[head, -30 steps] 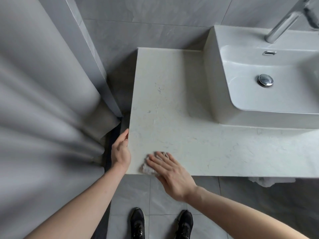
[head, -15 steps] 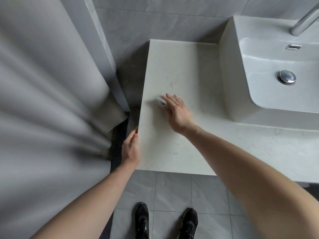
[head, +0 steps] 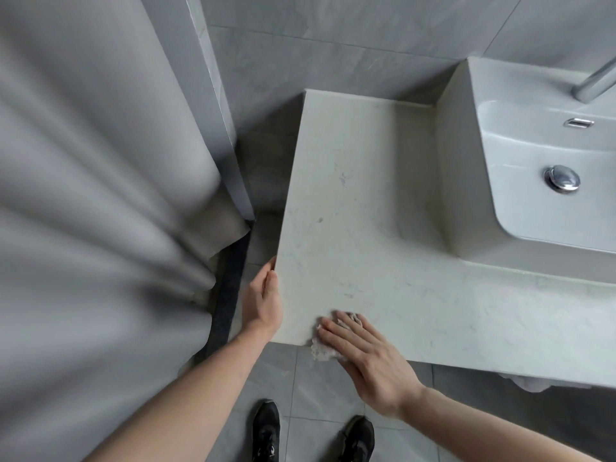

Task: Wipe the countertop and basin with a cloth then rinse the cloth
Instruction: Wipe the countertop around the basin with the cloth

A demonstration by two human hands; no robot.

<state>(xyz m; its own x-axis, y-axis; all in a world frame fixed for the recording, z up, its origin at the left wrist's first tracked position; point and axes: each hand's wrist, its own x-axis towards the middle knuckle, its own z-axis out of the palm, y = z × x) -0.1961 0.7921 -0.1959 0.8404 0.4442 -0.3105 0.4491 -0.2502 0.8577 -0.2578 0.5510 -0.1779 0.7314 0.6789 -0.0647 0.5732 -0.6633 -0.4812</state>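
The right hand (head: 370,358) lies flat, fingers (head: 336,335) spread, pressing the cloth (head: 321,350) under them at the desk (head: 366,228) front edge; left hand (head: 263,301), fingers together, braces the side edge, likely for balance.

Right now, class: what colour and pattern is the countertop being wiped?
The countertop is off-white with faint grey marble veining, in the head view.

Cloth (head: 321,350) on countertop (head: 383,255) near-left corner, basin (head: 533,208) far right

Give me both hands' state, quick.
Left hand: open, flat against the countertop's left edge, holding nothing.
Right hand: open, fingers pressing the cloth at the front edge.
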